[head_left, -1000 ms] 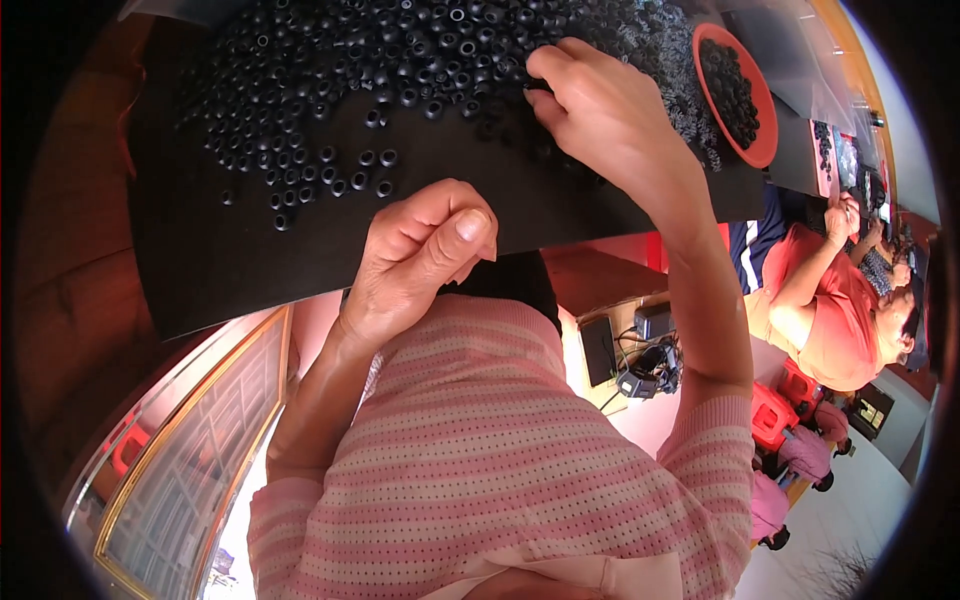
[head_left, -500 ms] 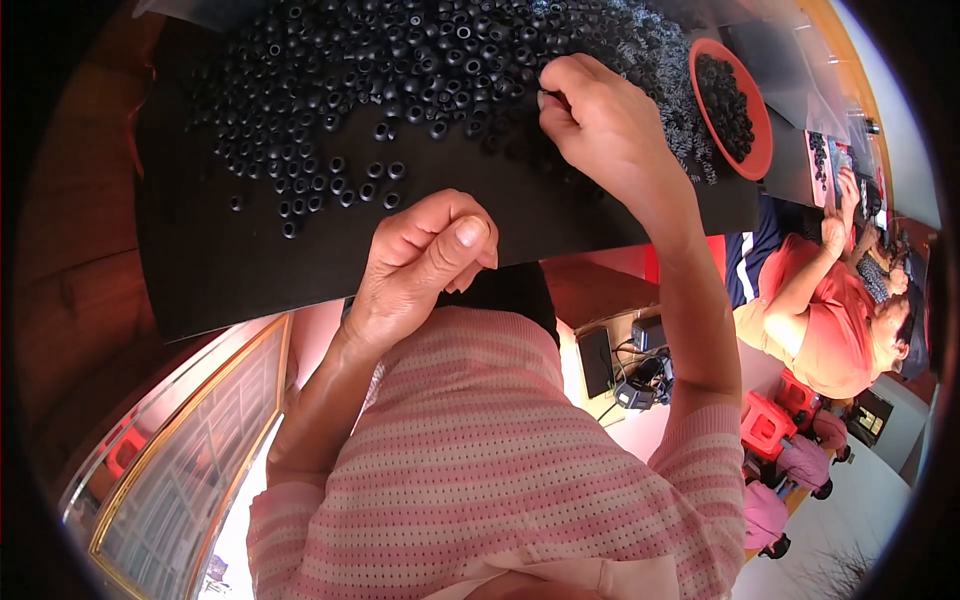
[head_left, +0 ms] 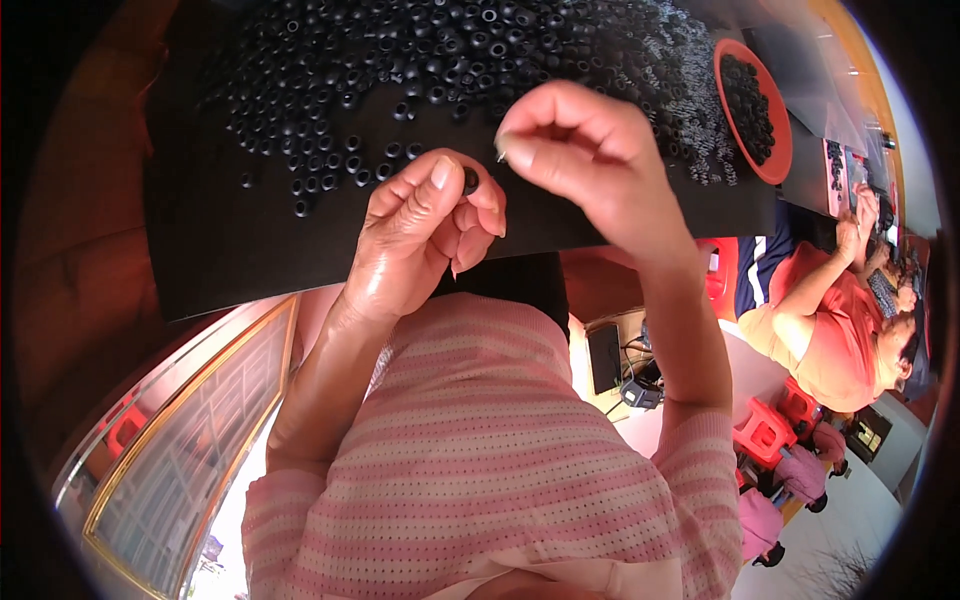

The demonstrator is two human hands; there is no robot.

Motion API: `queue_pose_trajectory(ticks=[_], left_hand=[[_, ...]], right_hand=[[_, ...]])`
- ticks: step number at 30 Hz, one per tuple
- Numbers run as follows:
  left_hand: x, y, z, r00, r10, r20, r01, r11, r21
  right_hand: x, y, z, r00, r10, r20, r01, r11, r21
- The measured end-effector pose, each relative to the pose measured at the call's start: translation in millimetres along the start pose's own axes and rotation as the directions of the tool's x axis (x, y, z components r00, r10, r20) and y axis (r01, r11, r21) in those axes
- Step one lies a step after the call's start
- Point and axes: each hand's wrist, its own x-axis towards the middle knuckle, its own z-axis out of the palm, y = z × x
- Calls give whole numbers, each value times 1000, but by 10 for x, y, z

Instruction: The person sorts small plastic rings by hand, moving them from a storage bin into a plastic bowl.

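Note:
Between thumb and forefinger, my left hand (head_left: 415, 225) pinches a small round black hollow piece (head_left: 470, 180), its opening showing at the fingertips. My right hand (head_left: 590, 160) is just to its right, blurred by motion, thumb and forefinger closed on a tiny silvery spring (head_left: 501, 157) whose tip barely shows. The two hands are close but apart, above the near part of the black tabletop (head_left: 240, 250). Beyond them spreads a large heap of the same black hollow pieces (head_left: 400, 50), with several strays nearest my left hand. A pile of small silvery springs (head_left: 690, 90) lies right of the heap.
An orange-red bowl (head_left: 785, 150) of small black parts stands at the table's right. Further right, a person in a coral top (head_left: 825, 335) sits working. Red stools (head_left: 765, 430) and other people are behind. A box with cables (head_left: 635, 375) sits below the table.
My right hand has come from the heap's edge toward my left hand, a spring tip now showing in its fingers. My left thumb has shifted, exposing the black piece. The view has moved slightly.

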Motion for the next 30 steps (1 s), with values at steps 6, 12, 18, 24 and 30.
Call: queue_pose_trajectory(ticks=[6,12,18,24,30], left_hand=[[-18,-20,11,999,27,-41,-25,999,42],[-14,-6,36,997,12,-74,-9,999,42],[-27,-22,62,997,19,-74,-15,998,63],[-45,-45,52,995,67,-77,-61,994,87],[-73,-48,48,992,107,-73,-101,991,87]], right_hand=[[-49,113,183,997,22,75,-43,954,297],[-71,146,266,1000,0,-3,1,942,336],[-68,248,374,983,-134,-127,169,931,324],[-86,392,466,836,-493,-239,456,868,-196],[-138,396,494,720,-649,-246,546,748,-378]])
